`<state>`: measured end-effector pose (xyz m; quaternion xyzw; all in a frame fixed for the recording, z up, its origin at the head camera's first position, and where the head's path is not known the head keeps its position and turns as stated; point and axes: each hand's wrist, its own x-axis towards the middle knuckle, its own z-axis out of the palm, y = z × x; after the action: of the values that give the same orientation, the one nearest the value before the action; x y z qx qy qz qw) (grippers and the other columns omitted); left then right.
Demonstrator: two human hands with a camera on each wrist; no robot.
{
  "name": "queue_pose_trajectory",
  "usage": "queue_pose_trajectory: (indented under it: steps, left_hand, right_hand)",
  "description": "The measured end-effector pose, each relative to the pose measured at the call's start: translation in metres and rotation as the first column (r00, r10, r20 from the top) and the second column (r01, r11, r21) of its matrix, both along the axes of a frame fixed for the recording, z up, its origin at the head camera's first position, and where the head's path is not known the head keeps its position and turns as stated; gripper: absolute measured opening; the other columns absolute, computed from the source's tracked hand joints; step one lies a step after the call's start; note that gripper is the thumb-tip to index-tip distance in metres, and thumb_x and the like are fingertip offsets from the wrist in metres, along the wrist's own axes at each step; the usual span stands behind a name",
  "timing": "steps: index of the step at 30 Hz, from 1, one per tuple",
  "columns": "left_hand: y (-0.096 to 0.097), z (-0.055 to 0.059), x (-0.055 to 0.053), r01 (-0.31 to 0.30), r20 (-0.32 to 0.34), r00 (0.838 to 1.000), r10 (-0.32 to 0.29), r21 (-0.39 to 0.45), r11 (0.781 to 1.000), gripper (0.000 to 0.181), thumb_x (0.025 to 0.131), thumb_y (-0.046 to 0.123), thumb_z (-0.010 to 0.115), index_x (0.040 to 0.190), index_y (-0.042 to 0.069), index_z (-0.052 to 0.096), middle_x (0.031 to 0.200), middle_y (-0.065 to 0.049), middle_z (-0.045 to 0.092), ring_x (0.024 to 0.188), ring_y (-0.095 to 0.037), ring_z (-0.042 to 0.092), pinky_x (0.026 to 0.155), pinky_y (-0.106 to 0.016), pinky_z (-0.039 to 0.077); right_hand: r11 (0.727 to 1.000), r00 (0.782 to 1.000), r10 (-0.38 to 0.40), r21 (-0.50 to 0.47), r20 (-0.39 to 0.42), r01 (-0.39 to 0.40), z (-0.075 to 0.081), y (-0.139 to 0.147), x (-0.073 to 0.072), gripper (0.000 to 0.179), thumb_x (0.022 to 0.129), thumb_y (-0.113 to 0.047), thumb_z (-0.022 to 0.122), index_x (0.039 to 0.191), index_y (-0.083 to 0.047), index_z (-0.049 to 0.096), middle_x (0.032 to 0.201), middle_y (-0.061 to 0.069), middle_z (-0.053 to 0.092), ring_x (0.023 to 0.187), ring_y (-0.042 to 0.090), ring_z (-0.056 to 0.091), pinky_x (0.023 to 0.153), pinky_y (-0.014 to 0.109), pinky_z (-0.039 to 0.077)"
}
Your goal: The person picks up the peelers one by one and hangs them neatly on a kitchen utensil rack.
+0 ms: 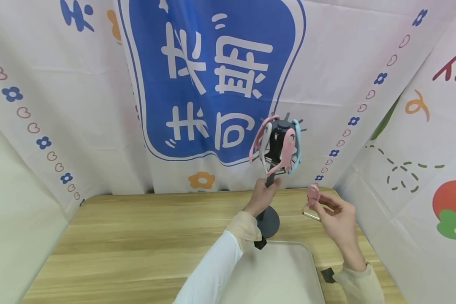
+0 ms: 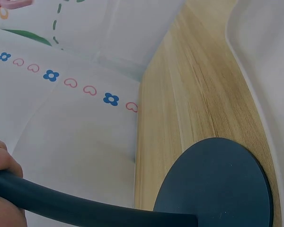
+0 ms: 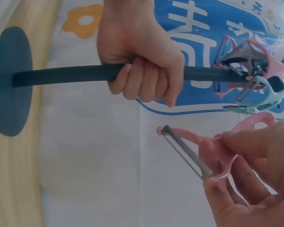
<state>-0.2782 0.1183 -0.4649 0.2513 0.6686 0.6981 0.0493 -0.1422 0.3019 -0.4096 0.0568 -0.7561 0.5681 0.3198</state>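
A dark stand (image 3: 71, 74) with a round base (image 2: 217, 179) rises from the table, and several peelers in pink, grey and light blue hang around its top rack (image 1: 283, 124). My left hand (image 3: 144, 61) grips the stand's pole below the rack, fingers wrapped around it. To the right of the pole, my right hand (image 1: 338, 217) pinches a pink peeler (image 3: 215, 153) between thumb and fingers. The peeler's metal blade (image 3: 187, 151) points toward the pole and is apart from it. One hanging peeler is light blue (image 3: 265, 97).
A pale tray (image 1: 273, 274) lies on the wooden table (image 1: 137, 236) just in front of the stand's base. White printed cloth (image 1: 99, 126) hangs behind the table, and another printed cloth wall (image 1: 414, 185) stands close on the right.
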Motion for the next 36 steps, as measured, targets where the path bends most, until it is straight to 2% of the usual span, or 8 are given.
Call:
queue_pose_trajectory:
  steps: [5, 10, 18, 24, 29, 33, 36]
  left_hand:
    - [-0.001, 0.0, 0.001, -0.002, 0.006, 1.0, 0.002, 0.01, 1.0, 0.059, 0.112, 0.038, 0.053, 0.061, 0.013, 0.04, 0.051, 0.007, 0.03, 0.045, -0.013, 0.023, 0.05, -0.029, 0.025]
    - [-0.002, 0.0, 0.002, 0.0, 0.011, 1.0, 0.0, 0.02, 1.0, 0.058, 0.113, 0.034, 0.053, 0.061, 0.011, 0.041, 0.05, 0.007, 0.029, 0.045, -0.013, 0.022, 0.049, -0.029, 0.025]
    - [-0.001, -0.002, 0.002, 0.016, -0.001, 1.0, -0.016, 0.023, 1.0, 0.062, 0.112, 0.043, 0.054, 0.061, 0.012, 0.04, 0.051, 0.007, 0.029, 0.044, -0.013, 0.021, 0.049, -0.029, 0.024]
    - [-0.001, -0.002, 0.001, 0.015, 0.009, 1.0, -0.016, 0.017, 1.0, 0.06, 0.113, 0.04, 0.053, 0.061, 0.012, 0.04, 0.05, 0.007, 0.029, 0.044, -0.013, 0.021, 0.049, -0.029, 0.024]
    - [-0.001, 0.0, 0.002, 0.006, 0.003, 1.0, -0.006, 0.013, 1.0, 0.06, 0.113, 0.039, 0.053, 0.06, 0.013, 0.039, 0.05, 0.007, 0.029, 0.044, -0.013, 0.022, 0.048, -0.029, 0.024]
    - [0.0, 0.001, 0.002, 0.004, -0.003, 1.0, -0.004, 0.014, 1.0, 0.06, 0.113, 0.038, 0.054, 0.06, 0.013, 0.04, 0.05, 0.007, 0.029, 0.044, -0.012, 0.022, 0.048, -0.029, 0.024]
    - [0.0, 0.001, 0.001, 0.004, -0.006, 1.0, -0.004, 0.012, 1.0, 0.06, 0.113, 0.039, 0.054, 0.06, 0.013, 0.04, 0.05, 0.007, 0.029, 0.044, -0.012, 0.022, 0.048, -0.029, 0.024]
  right_hand:
    - [0.992, 1.0, -0.005, -0.127, 0.026, 0.008, 0.013, 0.002, -0.008, 0.024, 0.087, 0.024, 0.07, 0.111, 0.022, 0.067, 0.094, -0.008, 0.079, 0.084, 0.003, 0.076, 0.076, 0.022, 0.061]
    - [0.991, 0.998, -0.051, -0.12, 0.025, 0.053, 0.027, 0.002, -0.017, 0.022, 0.09, 0.018, 0.071, 0.112, 0.019, 0.069, 0.095, -0.008, 0.077, 0.085, 0.003, 0.076, 0.079, 0.02, 0.06]
    - [0.984, 0.996, -0.09, -0.158, -0.026, 0.085, 0.041, 0.002, -0.04, 0.023, 0.09, 0.015, 0.071, 0.113, 0.018, 0.07, 0.092, -0.01, 0.078, 0.085, 0.002, 0.077, 0.079, 0.02, 0.06]
    - [0.989, 0.992, -0.113, -0.104, -0.063, 0.106, 0.05, 0.002, -0.054, 0.025, 0.094, 0.007, 0.076, 0.118, 0.01, 0.071, 0.098, -0.012, 0.078, 0.088, 0.004, 0.077, 0.078, 0.022, 0.061]
    - [0.991, 0.995, -0.067, -0.121, -0.078, 0.057, 0.06, -0.001, -0.065, 0.025, 0.095, 0.005, 0.075, 0.119, 0.008, 0.071, 0.101, -0.006, 0.079, 0.09, 0.007, 0.078, 0.08, 0.026, 0.062]
    - [0.992, 0.998, -0.003, -0.125, -0.056, -0.004, 0.069, -0.004, -0.073, 0.027, 0.095, 0.006, 0.074, 0.123, 0.006, 0.071, 0.105, -0.003, 0.078, 0.092, 0.009, 0.078, 0.082, 0.026, 0.061]
    - [0.993, 0.999, 0.018, -0.113, -0.032, -0.022, 0.077, -0.007, -0.077, 0.029, 0.096, 0.006, 0.073, 0.125, 0.005, 0.072, 0.109, 0.002, 0.079, 0.094, 0.009, 0.078, 0.084, 0.025, 0.061]
